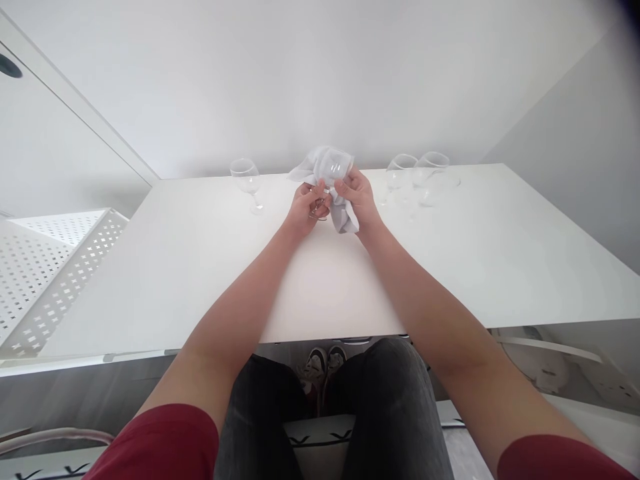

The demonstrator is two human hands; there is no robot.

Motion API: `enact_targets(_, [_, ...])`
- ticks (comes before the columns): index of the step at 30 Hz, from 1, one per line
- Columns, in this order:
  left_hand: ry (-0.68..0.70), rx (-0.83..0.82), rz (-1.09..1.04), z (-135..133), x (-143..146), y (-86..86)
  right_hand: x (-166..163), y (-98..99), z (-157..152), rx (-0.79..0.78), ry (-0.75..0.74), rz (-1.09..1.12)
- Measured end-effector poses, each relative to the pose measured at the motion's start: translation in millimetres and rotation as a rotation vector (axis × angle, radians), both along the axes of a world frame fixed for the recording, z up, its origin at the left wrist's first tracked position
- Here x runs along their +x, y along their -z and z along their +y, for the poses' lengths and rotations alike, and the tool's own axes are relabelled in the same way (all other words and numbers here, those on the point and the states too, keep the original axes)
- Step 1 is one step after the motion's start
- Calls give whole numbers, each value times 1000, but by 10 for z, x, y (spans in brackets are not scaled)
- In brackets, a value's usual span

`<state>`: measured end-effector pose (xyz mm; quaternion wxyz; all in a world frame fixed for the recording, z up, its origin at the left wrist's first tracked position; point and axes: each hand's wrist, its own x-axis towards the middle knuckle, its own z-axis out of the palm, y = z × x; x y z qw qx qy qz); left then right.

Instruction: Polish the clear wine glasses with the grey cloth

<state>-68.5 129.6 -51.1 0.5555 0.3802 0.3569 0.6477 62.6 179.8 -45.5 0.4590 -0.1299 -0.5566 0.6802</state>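
Note:
Near the back of the white table, a clear wine glass [336, 164] is held up between both hands, with a pale grey cloth [344, 215] wrapped about its bowl. My left hand [309, 205] is closed round the stem and foot, the base partly hidden by the fingers. With thumb and fingers pressed together, my right hand [358, 193] grips the cloth against the glass; one end of the cloth hangs below that hand. How far the cloth reaches inside the bowl I cannot tell.
One wine glass [245, 175] stands upright left of my hands. To the right are more clear glasses, among them a wine glass [431, 172] beside another wine glass [400, 172]. A white wall rises behind the table [200, 267]; a perforated white panel [90, 260] is at left.

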Motion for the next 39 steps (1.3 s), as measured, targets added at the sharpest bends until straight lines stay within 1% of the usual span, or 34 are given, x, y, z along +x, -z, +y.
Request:
enact_targets(3, [-23, -3, -7, -18, 14, -17, 31, -7, 22, 14, 13, -22])
enact_targets(7, [-71, 21, -40, -15, 2, -2, 16, 30, 48, 2, -54, 17])
enact_targets(9, [-84, 52, -48, 0, -12, 20, -15, 64, 75, -23, -44, 41])
enact_targets(11, [-76, 63, -45, 9, -17, 33, -37, 94, 116, -59, 57, 68])
enact_targets(14, [-53, 13, -19, -4, -7, 17, -28, 105, 170, -95, 258, 122])
enact_targets(16, [-66, -26, -7, -20, 2, -9, 4, 89, 180, -106, 328, 156])
enact_targets(19, [-88, -50, -14, -31, 14, -41, 48, 56, 168, -102, 318, 199])
enact_targets(21, [-70, -75, -36, -30, 24, -49, 57, 42, 167, -74, 306, 216])
enact_targets(25, [-5, -121, -93, -29, 34, -45, 34, 52, 214, 2, 374, 186])
enact_targets(28, [35, -109, -109, -28, 25, -35, 6, 82, 252, 44, 409, 171])
enact_targets(34, [74, -68, -46, -14, 20, -8, 2, 107, 251, 21, 440, 119])
enact_targets(39, [57, -66, -23, -18, 43, -22, 22, 32, 165, 24, 410, 105])
